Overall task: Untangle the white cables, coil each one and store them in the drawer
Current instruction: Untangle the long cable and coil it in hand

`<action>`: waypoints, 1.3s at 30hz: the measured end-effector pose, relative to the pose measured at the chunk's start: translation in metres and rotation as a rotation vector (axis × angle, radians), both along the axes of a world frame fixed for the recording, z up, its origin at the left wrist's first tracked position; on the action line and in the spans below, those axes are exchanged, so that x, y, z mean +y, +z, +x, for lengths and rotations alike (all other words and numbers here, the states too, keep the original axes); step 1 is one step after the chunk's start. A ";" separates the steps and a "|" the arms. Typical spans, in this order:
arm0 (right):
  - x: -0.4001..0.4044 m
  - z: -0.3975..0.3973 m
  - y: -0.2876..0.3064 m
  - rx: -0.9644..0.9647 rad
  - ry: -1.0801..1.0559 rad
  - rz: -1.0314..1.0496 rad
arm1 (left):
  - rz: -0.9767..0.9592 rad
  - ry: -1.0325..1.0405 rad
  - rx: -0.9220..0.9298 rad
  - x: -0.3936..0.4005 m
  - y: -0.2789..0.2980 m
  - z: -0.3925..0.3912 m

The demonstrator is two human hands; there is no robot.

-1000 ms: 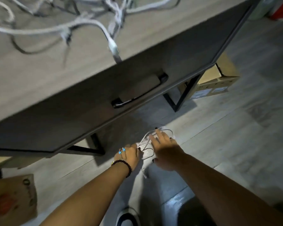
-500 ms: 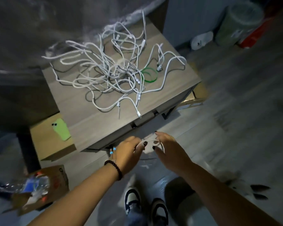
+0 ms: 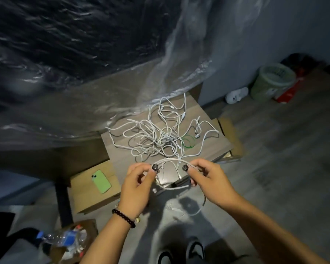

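Note:
A tangle of white cables (image 3: 161, 134) lies spread over the top of a small wooden side table (image 3: 215, 147). In front of the table I hold one white cable (image 3: 170, 161) looped into a coil between both hands. My left hand (image 3: 136, 185) pinches the coil's left side and my right hand (image 3: 208, 180) pinches its right side. A loose end of this cable (image 3: 196, 211) hangs below my right hand. The drawer front is hidden behind my hands and the coil.
A green loop (image 3: 188, 142) lies among the cables. A green phone (image 3: 101, 181) rests on a cardboard box (image 3: 84, 199) left of the table. Clear plastic sheeting (image 3: 84, 73) hangs behind. A green bin (image 3: 272, 80), a bottle box (image 3: 65, 242) and my shoes (image 3: 195, 249) stand on the floor.
I have risen from near the floor, lifting the picked-up cable from floor level up in front of the table. My hands moved apart, holding it as a loop.

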State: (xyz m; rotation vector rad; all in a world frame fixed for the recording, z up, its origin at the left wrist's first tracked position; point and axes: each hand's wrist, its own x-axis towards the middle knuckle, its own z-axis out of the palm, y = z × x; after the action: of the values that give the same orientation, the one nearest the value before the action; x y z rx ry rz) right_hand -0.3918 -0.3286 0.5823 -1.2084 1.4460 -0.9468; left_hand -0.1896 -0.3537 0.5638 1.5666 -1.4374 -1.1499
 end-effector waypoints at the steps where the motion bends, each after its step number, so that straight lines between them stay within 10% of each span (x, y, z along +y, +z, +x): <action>1: -0.006 0.000 0.011 -0.032 -0.003 -0.003 | 0.004 0.028 0.009 -0.003 0.009 -0.001; 15: -0.112 -0.071 0.038 -0.118 0.075 0.114 | 0.255 0.483 0.666 -0.078 0.053 -0.079; 24: -0.196 -0.113 -0.003 0.156 0.440 0.101 | 0.263 0.795 1.117 -0.134 0.025 -0.164; 34: -0.235 -0.103 -0.090 0.356 0.409 -0.240 | -0.107 0.436 -0.518 -0.127 -0.082 -0.131; 39: -0.219 -0.078 -0.149 0.617 0.476 -0.620 | -0.056 0.211 -0.849 -0.117 -0.152 -0.110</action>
State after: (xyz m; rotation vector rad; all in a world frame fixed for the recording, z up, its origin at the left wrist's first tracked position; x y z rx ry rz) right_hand -0.4694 -0.5472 0.4337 -2.3396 1.2312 -0.7282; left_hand -0.2992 -0.4709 0.4113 2.2324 -1.7175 -0.2934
